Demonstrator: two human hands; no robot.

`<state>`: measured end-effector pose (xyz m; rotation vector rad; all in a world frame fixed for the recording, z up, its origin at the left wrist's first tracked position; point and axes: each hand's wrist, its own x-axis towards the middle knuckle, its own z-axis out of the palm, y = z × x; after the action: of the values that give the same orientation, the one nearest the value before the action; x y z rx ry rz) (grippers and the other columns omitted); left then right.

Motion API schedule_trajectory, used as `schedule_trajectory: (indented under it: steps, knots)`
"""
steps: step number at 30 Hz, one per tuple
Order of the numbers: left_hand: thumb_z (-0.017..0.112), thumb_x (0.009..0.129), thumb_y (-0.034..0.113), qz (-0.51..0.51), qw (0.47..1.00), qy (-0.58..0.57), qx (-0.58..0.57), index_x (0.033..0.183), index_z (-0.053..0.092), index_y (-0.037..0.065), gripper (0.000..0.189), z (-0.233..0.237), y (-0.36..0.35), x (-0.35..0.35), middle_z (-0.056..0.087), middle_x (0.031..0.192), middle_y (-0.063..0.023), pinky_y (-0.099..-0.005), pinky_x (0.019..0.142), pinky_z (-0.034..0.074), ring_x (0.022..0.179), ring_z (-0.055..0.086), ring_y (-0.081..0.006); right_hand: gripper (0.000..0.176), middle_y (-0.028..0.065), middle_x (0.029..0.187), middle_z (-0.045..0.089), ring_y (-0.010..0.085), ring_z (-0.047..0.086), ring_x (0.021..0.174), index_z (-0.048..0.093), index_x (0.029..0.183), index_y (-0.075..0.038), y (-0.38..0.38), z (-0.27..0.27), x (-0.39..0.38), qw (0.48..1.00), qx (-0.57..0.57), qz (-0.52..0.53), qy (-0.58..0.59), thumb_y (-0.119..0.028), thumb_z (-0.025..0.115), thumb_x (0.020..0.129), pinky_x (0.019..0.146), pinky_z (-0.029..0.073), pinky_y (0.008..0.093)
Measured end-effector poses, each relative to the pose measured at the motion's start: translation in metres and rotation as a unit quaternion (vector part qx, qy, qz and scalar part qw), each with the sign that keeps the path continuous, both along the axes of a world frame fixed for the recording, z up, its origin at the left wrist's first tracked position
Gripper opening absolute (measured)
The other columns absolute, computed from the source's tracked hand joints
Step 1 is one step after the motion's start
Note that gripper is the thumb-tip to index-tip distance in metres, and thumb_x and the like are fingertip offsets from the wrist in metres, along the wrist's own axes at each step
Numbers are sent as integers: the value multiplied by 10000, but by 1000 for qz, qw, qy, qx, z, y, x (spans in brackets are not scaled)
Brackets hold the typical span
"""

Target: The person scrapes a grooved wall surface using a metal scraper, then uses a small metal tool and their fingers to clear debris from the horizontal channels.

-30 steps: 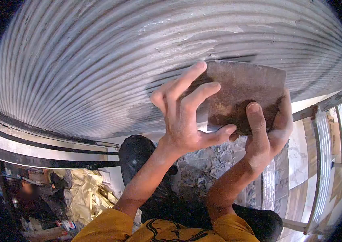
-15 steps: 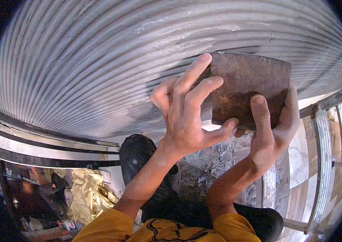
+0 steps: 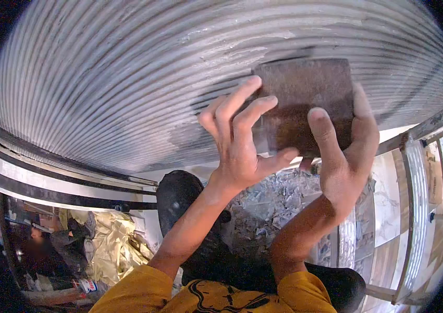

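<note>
The right hand (image 3: pixel 342 169) clamps a squarish brown plate (image 3: pixel 305 86), perhaps rusted metal, before ribbed grey panelling (image 3: pixel 127 78); the left hand (image 3: pixel 238 154) splays its fingers.

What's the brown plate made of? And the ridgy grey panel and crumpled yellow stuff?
Brown plate: probably metal, dull, given its rusty colour and straight edges.
Ridgy grey panel: perhaps plaster or painted metal, rough, with flaky patches.
Crumpled yellow stuff: maybe paper or plastic, faintly shiny, sharply creased.

No text can be read (marking on the small packet (image 3: pixel 88 285) is blurred).
</note>
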<state>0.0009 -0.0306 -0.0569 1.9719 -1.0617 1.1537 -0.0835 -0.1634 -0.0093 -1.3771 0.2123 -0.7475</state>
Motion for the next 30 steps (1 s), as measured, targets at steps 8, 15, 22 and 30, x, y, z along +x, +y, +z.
schedule_trajectory:
  steps: [8, 15, 22, 30]
  knots:
    - [627, 652, 798, -18, 1000, 6, 9, 1191, 578, 97, 886, 4, 0, -2, 518, 1341, -98, -401, 956, 258, 1119, 385, -253, 426, 87, 1024, 635, 155, 573, 935, 559, 1209, 48, -3, -23, 3, 997, 34, -41, -60, -85, 705, 833, 857, 450, 284]
    - [627, 615, 818, -5, 999, -17, 35, 1172, 570, 72, 932, 6, 5, 3, 546, 1328, -153, -402, 966, 281, 1124, 448, -257, 389, 82, 1030, 630, 157, 566, 950, 564, 1179, 53, 0, -25, 10, 996, 55, -21, -65, -58, 687, 828, 873, 437, 281]
    - [621, 632, 806, -47, 999, -8, -16, 1178, 592, 95, 896, 7, 4, 4, 565, 1328, -132, -384, 956, 272, 1093, 460, -227, 436, 116, 1070, 627, 180, 567, 981, 548, 1216, 80, 15, -14, 10, 983, 144, -103, -43, -48, 674, 819, 907, 427, 287]
    - [608, 630, 814, -33, 999, 19, 7, 1183, 597, 83, 917, 16, 8, -3, 563, 1331, -135, -385, 968, 270, 1086, 473, -235, 560, 157, 1138, 604, 206, 567, 1022, 496, 1281, 123, 14, -4, 4, 986, 148, -70, 28, -73, 711, 802, 928, 431, 303]
